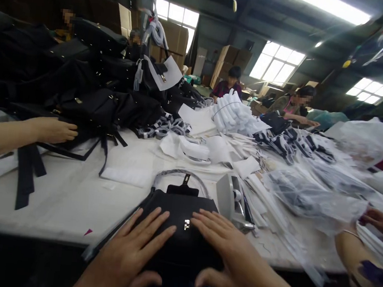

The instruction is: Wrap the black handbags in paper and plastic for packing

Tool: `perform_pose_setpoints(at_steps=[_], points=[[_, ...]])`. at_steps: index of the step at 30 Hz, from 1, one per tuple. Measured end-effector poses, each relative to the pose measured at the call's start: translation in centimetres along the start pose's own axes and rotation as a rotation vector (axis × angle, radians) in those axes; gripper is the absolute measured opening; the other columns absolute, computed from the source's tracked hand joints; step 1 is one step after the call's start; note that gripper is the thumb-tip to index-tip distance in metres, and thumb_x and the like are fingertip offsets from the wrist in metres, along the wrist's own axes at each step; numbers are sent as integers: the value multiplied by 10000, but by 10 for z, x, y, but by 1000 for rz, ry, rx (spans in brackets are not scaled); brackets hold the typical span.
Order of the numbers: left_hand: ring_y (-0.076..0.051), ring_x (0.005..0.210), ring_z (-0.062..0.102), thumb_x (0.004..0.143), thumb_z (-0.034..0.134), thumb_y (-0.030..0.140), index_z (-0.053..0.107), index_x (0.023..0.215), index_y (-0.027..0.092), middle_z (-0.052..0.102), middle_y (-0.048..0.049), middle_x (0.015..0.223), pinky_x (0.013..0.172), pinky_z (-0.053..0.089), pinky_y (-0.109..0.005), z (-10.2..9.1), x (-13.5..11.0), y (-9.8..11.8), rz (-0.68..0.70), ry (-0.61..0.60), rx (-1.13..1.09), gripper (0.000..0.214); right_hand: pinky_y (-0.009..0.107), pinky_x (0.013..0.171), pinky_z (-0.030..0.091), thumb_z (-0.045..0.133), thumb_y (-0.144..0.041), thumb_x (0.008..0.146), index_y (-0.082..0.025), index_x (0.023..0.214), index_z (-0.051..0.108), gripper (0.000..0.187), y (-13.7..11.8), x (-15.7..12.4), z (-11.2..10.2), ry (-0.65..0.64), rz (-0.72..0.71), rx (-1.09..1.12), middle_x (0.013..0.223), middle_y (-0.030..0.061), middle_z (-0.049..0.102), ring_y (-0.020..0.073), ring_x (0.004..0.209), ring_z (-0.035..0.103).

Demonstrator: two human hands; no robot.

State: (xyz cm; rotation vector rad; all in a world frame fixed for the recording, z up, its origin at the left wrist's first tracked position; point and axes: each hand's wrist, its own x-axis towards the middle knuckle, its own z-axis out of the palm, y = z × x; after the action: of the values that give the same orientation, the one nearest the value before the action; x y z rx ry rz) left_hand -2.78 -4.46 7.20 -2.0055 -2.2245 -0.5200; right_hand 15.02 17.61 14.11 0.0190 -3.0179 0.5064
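Observation:
A black handbag (pixel 185 206) lies at the table's front edge, its lower part reaching over my lap. A small metal clasp (pixel 187 224) shines on its front, and a wrapped handle (pixel 171 172) loops up behind it. A black strap tab stands upright at its top. My left hand (pixel 130 246) rests flat on the bag's left side, fingers stretched. On the right side, my right hand (pixel 225 246) lies flat too, fingertips close to the clasp. A grey tape dispenser (pixel 231 199) stands just behind the bag on the right.
Black bags (pixel 90 106) are heaped on the left, where a co-worker's hand (pixel 53 130) touches one. White foam rolls (pixel 233 113) and paper lie mid-table. Plastic-wrapped pieces (pixel 298 194) spread on the right beside another person's hand (pixel 380 222). More people work behind.

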Motion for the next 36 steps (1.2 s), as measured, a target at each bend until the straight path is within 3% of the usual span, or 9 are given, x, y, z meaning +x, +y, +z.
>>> perform_pose_setpoints(at_steps=[3, 7, 15, 20, 24, 28, 30, 33, 36], points=[[-337, 1368, 428, 607, 877, 245, 235, 1508, 373, 400, -59, 1528, 1093, 401, -546, 8, 18, -2, 39, -137, -45, 1114, 543, 1139, 350, 774, -368, 753, -223, 1520, 321, 902, 4, -33, 36, 14, 23, -180, 1534, 129, 374, 362, 1404, 366], [-281, 1360, 452, 699, 775, 106, 223, 1506, 393, 427, -24, 1517, 1116, 385, -486, 21, 27, -22, 10, -112, 6, 1019, 541, 1157, 322, 636, -71, 779, -236, 1534, 275, 853, 24, -22, 65, 89, 78, -287, 1572, 105, 305, 324, 1439, 308], [-335, 1310, 502, 786, 732, 244, 226, 1514, 374, 472, -85, 1490, 1064, 399, -544, 8, 43, -48, 109, -129, 198, 896, 502, 1164, 296, 721, -274, 793, -267, 1528, 272, 861, 57, 29, 45, 8, -13, -212, 1551, 73, 377, 303, 1421, 338], [-270, 1322, 497, 918, 477, 92, 224, 1513, 382, 478, -45, 1490, 1072, 407, -469, 37, 31, -59, 217, -83, 291, 709, 534, 1156, 285, 505, -190, 946, -347, 1504, 310, 613, 77, 27, 85, -5, -107, -248, 1530, 14, 416, 274, 1420, 349], [-265, 1403, 387, 907, 421, 53, 208, 1518, 366, 385, -34, 1550, 1092, 395, -473, 63, 8, -56, 192, -102, 303, 719, 546, 1163, 271, 462, -72, 893, -304, 1497, 336, 659, 82, 15, 116, -20, -66, -162, 1532, 9, 409, 260, 1436, 323], [-339, 1434, 311, 918, 551, 293, 194, 1515, 393, 261, -88, 1602, 1080, 372, -580, 71, 2, -42, 126, -108, 227, 703, 526, 1197, 195, 606, -229, 826, -248, 1496, 342, 721, 71, 12, 104, -71, -21, 6, 1567, 42, 348, 276, 1455, 273], [-369, 1411, 345, 887, 608, 374, 194, 1510, 416, 271, -117, 1595, 1055, 374, -616, 74, 5, -36, 95, -78, 222, 749, 495, 1179, 247, 596, -361, 886, -233, 1435, 444, 583, 62, 21, 93, -59, 18, 40, 1504, 66, 451, 276, 1403, 368], [-380, 1389, 377, 860, 638, 399, 209, 1509, 410, 297, -139, 1581, 1047, 373, -606, 82, 6, -35, 86, -33, 262, 778, 388, 1005, 447, 475, -405, 982, -190, 1215, 616, 347, 51, 51, 84, -33, 50, -22, 1206, 89, 672, 233, 1137, 595], [-371, 1373, 400, 863, 618, 393, 236, 1508, 396, 340, -132, 1563, 1059, 348, -573, 88, 6, -37, 122, 30, 328, 750, 329, 736, 511, 531, -423, 955, -165, 999, 650, 288, 46, 87, 84, -78, -13, -206, 941, 74, 694, 223, 881, 640]])
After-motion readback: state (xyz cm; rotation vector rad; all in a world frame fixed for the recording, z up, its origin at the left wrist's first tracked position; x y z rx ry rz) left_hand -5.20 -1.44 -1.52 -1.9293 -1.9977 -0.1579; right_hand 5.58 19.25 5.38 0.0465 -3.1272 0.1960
